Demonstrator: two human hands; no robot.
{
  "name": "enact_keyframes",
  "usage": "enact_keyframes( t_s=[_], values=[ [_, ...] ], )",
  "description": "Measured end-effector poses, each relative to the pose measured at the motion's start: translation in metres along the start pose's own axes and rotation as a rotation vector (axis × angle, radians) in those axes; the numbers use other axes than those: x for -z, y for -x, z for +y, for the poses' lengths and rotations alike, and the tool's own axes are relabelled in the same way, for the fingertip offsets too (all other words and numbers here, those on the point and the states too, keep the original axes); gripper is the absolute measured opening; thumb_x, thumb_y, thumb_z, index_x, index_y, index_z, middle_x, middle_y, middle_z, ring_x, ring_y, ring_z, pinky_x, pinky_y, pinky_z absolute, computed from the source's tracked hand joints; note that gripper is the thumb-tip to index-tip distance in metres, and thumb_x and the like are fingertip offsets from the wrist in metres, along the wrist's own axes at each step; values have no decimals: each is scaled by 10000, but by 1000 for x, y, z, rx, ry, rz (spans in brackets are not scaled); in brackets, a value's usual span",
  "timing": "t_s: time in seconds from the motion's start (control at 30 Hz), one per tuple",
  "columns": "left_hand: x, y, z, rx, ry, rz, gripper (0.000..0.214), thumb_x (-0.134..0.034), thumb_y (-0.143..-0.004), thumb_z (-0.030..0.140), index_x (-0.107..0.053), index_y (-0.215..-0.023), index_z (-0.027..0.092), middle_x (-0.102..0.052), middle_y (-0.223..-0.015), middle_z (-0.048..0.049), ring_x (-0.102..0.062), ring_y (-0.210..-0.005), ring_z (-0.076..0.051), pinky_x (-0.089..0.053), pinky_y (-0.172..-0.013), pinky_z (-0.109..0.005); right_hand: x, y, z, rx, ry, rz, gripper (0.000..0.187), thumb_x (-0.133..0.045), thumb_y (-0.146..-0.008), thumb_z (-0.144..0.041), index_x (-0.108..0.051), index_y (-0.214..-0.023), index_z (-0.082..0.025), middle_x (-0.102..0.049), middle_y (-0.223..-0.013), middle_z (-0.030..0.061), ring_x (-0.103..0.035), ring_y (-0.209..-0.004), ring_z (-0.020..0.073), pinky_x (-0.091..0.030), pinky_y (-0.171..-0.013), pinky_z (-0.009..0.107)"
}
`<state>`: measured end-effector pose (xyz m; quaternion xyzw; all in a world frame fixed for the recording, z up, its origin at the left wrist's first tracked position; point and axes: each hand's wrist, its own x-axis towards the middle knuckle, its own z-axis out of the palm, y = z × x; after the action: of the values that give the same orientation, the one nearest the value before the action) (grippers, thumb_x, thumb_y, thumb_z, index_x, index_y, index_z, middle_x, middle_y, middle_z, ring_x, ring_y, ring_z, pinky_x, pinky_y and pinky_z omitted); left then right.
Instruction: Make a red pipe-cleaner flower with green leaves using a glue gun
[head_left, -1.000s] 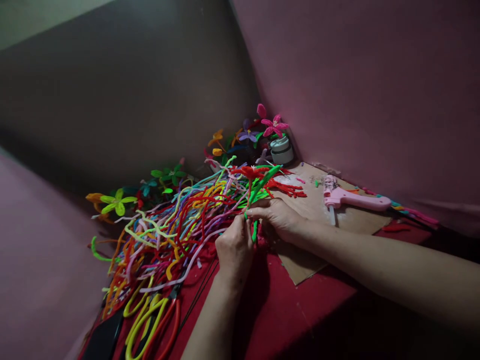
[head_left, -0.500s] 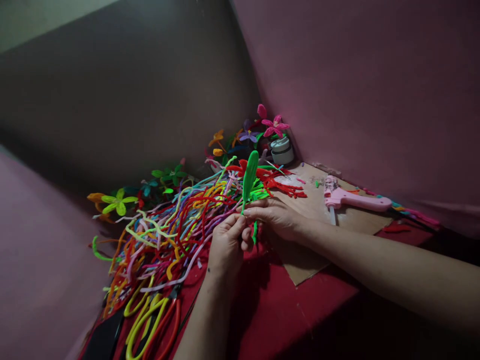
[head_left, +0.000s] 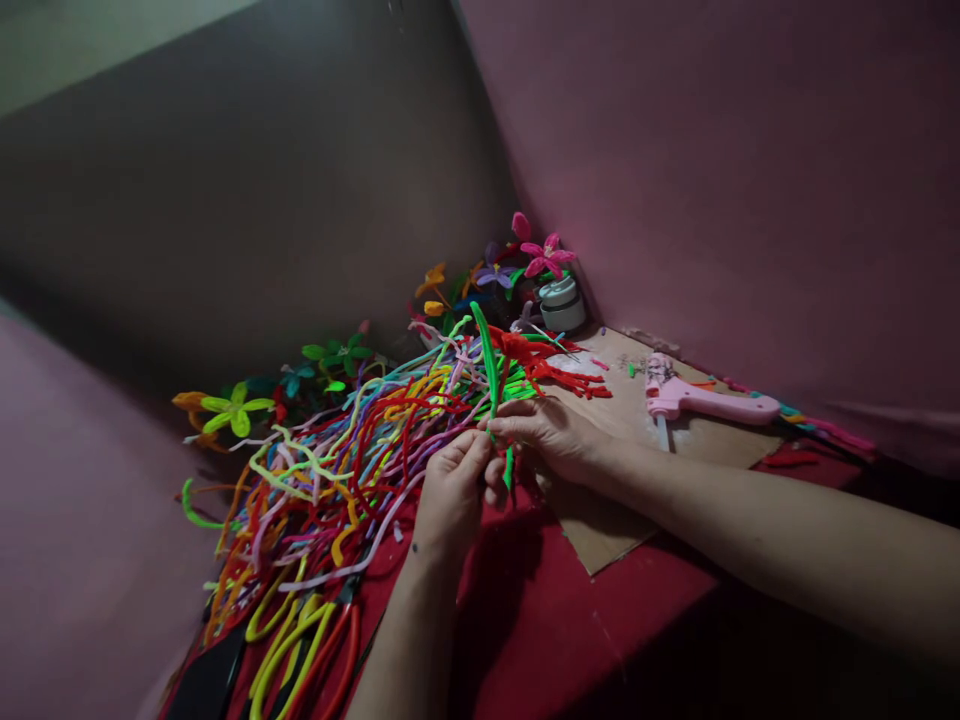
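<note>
A green pipe-cleaner leaf [head_left: 487, 352] stands upright between my two hands, its narrow edge turned mostly toward me. The fingers of my left hand [head_left: 459, 480] pinch it near its base. My right hand [head_left: 551, 435] grips the same base with thumb and fingertips, close beside the left. A green tail [head_left: 509, 468] hangs below the fingers. Behind the hands lies a big heap of loose pipe cleaners [head_left: 360, 430] in many colours, with red pieces [head_left: 577, 375] at its right end.
A pink hot glue gun [head_left: 712, 402] lies on a cardboard sheet [head_left: 607, 535] at the right. Yellow-handled scissors [head_left: 289, 655] and a red-handled tool [head_left: 349, 650] lie at the front left. Pipe-cleaner flowers [head_left: 238, 408] and a lidded container [head_left: 561, 305] stand along the walls.
The green leaf has turned from its broad face to its narrow edge, and its tip leans left. Both hands stay in nearly the same place.
</note>
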<state>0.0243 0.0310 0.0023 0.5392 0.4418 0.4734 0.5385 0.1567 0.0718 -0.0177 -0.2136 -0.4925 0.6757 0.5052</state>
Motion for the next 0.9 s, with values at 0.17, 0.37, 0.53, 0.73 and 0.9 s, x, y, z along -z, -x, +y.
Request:
enact_keyframes(
  t_s=[0.17, 0.37, 0.53, 0.73, 0.9],
  values=[
    [-3, 1, -7, -332, -617, 336, 53, -657, -688, 201, -614, -657, 201, -437, -511, 36, -367, -468, -102, -250, -487, -199, -4, -1, 2, -57, -18, 109, 138, -702, -644, -279, -658, -678, -153, -583, -576, -18, -496, -508, 99, -380, -557, 259],
    [0, 0, -13, -346, -656, 308, 127, -599, -737, 207, -597, -610, 206, -453, -483, 34, -377, -439, -100, -264, -486, -203, -8, 1, 4, -49, -58, 81, 188, -714, -629, -314, -667, -677, -138, -597, -567, -8, -515, -540, 108, -409, -614, 265],
    [2, -2, -3, -125, -296, 165, 205, -580, -774, 331, -581, -651, 167, -467, -436, 49, -396, -362, -77, -297, -411, -197, -6, 2, 3, 10, -108, -184, 220, -638, -693, -361, -644, -672, -142, -615, -558, 14, -581, -580, 162, -451, -656, 315],
    [6, -4, -5, 61, 134, 15, 240, -636, -743, 346, -538, -667, 141, -432, -434, 71, -314, -312, -19, -230, -344, -145, -4, 2, -2, -56, -57, -138, 196, -648, -681, -325, -624, -620, -140, -624, -596, 28, -583, -627, 156, -453, -692, 320],
    [9, -4, -5, 131, 368, -144, 191, -632, -753, 308, -539, -709, 146, -343, -401, 103, -204, -285, -8, -197, -321, -133, -7, 3, -5, 56, -26, -51, 122, -677, -657, -262, -673, -672, -141, -622, -642, -3, -563, -694, 129, -416, -745, 281]
  ],
)
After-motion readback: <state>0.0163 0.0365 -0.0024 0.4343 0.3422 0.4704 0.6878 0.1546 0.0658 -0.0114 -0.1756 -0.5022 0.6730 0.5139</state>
